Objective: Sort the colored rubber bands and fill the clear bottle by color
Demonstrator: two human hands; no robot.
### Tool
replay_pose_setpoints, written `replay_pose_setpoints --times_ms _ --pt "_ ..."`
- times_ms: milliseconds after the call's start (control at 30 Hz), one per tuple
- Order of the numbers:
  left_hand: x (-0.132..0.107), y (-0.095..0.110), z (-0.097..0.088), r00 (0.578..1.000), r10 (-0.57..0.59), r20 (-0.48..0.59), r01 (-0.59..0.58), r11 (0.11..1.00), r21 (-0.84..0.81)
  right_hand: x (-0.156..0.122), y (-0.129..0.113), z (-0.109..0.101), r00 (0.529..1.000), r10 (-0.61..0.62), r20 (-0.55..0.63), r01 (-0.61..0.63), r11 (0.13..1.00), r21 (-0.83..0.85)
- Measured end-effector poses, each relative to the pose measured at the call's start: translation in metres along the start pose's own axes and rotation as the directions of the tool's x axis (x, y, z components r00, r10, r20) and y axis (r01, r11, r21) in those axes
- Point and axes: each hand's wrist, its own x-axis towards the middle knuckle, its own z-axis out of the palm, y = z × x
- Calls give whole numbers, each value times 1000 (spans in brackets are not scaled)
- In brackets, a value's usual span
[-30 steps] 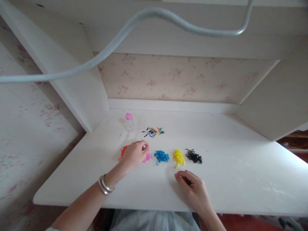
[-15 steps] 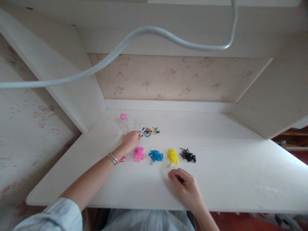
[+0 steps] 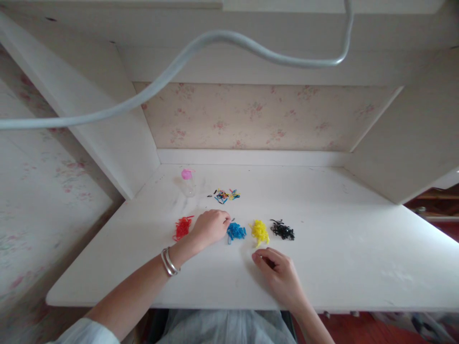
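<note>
My left hand (image 3: pixel 211 226), with two silver bangles (image 3: pixel 169 261) at the wrist, is pinched on a small black rubber band (image 3: pixel 233 219) that shows at its fingertips. It hovers over the place of the pink pile, hiding it, just left of the blue rubber bands (image 3: pixel 236 231). Red rubber bands (image 3: pixel 183 228) lie to its left. My right hand (image 3: pixel 278 273) is closed with thumb and fingertips together; what it holds, if anything, is hidden. In front of it are yellow rubber bands (image 3: pixel 260 231) and black rubber bands (image 3: pixel 283 230). Mixed-colour rubber bands (image 3: pixel 223 195) lie farther back.
A clear container (image 3: pixel 188 188) with a pink top (image 3: pixel 186 174) stands at the back left of the white desk (image 3: pixel 344 267). Side panels and a back wall enclose the desk. A pale cable (image 3: pixel 222 36) crosses the upper view.
My left hand has come back from beside the mixed pile, rightward and nearer me, carrying a black rubber band. The red pile is uncovered, the pink one covered. My right hand has barely moved.
</note>
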Motion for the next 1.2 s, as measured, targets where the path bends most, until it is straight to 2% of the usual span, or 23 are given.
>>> replay_pose_setpoints --times_ms 267,433,567,700,833,933,1000,1067,1200 --pt "29 7 10 989 112 94 -114 993 11 1 -1 0 1000 6 -1 -7 1000 -12" --pt "28 5 3 989 120 84 -121 993 6 1 -1 0 1000 8 3 -8 1000 -7" --pt "5 -3 -14 994 99 -36 -102 992 -80 1 1 1 1000 10 8 -10 1000 -20" --pt "-36 -14 -26 991 40 -129 -75 959 -273 0 5 1 999 30 35 -29 999 -34" --pt "-82 -29 -18 983 -115 -143 41 897 -440 5 1 0 996 54 77 -50 997 -54" --pt "-107 -41 -1 971 -217 -102 121 811 -572 19 -14 -5 998 -3 65 13 987 -158" --pt "-116 -47 9 962 -259 -90 147 765 -628 34 -27 -8 993 -97 74 114 949 -293" --pt "-120 -49 15 962 -262 -79 148 742 -654 52 -37 -11 977 -159 143 207 871 -446" --pt "-119 -49 14 972 -226 -71 125 744 -656 86 -45 -9 944 -103 313 295 686 -665"
